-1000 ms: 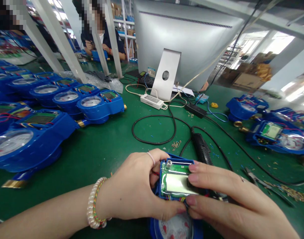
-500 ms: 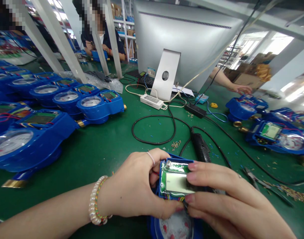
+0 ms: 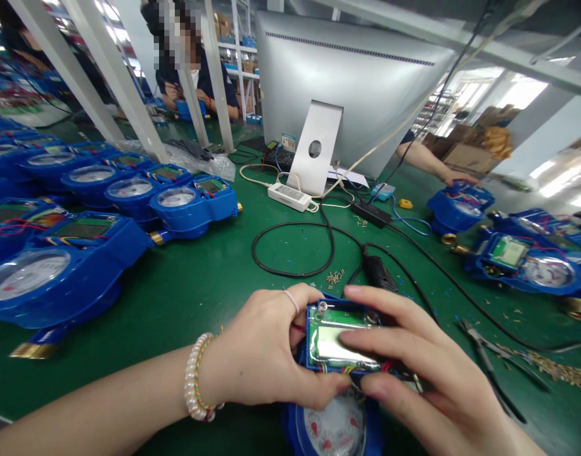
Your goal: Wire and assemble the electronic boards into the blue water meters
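Observation:
A blue water meter (image 3: 335, 427) lies at the near edge of the green table, its round dial showing below. On top of it sits a green circuit board with an LCD screen (image 3: 335, 339) and coloured wires. My left hand (image 3: 261, 354) grips the board's left side, thumb under its lower edge. My right hand (image 3: 423, 373) covers the right side, fingers curled over the top edge and across the screen, thumb pressing near the wires. Both hands are closed on the board.
Rows of blue meters (image 3: 190, 206) fill the left. More meters (image 3: 523, 259) lie at right, where another person's hand (image 3: 454, 177) rests on one. A monitor back (image 3: 347, 88), white power strip (image 3: 290, 195), black cables (image 3: 294, 247), pliers (image 3: 490, 358), loose brass screws (image 3: 561, 370). A seated person (image 3: 195, 69) behind.
My right hand's fingers have shifted up and left over the board's top edge and screen. The other person's hand at the far right came into view and settled on a meter.

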Motion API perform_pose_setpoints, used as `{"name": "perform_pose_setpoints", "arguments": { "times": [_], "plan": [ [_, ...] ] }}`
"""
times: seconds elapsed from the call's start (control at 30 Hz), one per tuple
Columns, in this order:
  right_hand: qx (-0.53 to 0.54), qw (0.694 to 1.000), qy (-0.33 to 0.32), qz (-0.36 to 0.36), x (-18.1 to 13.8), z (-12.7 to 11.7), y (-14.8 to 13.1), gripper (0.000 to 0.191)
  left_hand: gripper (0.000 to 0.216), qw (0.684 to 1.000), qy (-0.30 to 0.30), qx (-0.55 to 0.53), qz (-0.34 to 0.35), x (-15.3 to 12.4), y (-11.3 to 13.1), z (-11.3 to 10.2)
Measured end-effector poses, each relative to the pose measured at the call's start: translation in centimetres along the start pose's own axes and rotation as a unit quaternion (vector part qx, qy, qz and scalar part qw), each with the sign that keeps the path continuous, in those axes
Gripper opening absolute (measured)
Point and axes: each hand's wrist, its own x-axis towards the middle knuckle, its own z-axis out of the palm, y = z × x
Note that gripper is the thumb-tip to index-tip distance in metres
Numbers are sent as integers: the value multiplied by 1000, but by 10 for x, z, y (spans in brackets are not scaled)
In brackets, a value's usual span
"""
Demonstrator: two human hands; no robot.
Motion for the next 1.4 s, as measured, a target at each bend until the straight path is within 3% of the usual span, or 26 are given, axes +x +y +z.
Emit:
{"name": "perform_pose_setpoints", "arguments": {
  "times": [0.07, 0.13, 0.37, 0.5, 0.83, 0.97, 1.03, 1.23, 1.4],
  "plan": [
    [11, 997, -11, 81, 4, -2, -2, 58, 54, 1000, -3, 13, 9, 2, 1, 1],
    [14, 993, -36, 116, 12, -3, -5, 70, 58, 997, 9, 67, 28, 2, 2, 1],
    [13, 988, -90, 126, 36, -12, -15, 65, 67, 967, 73, 204, 132, 4, -2, 2],
    [10, 983, -77, 164, 39, -16, -17, 51, 61, 971, 44, 193, 134, 7, -4, -2],
    [-86, 962, -122, 230, 47, -14, -39, 48, 28, 978, 30, 160, 127, 10, -5, -4],
    [-114, 960, -112, 229, 48, -11, -43, 42, 18, 979, 31, 157, 128, 11, -7, -4],
    [-91, 964, -97, 232, 46, -9, -41, 39, 23, 980, 36, 149, 127, 11, -7, -4],
    [-24, 960, 49, 276, 31, -3, -23, 45, 58, 984, 67, 115, 119, 8, -6, 0],
    [-20, 949, 91, 302, 28, 2, -16, 48, 49, 986, 83, 89, 113, 5, -11, 4]
  ]
}}
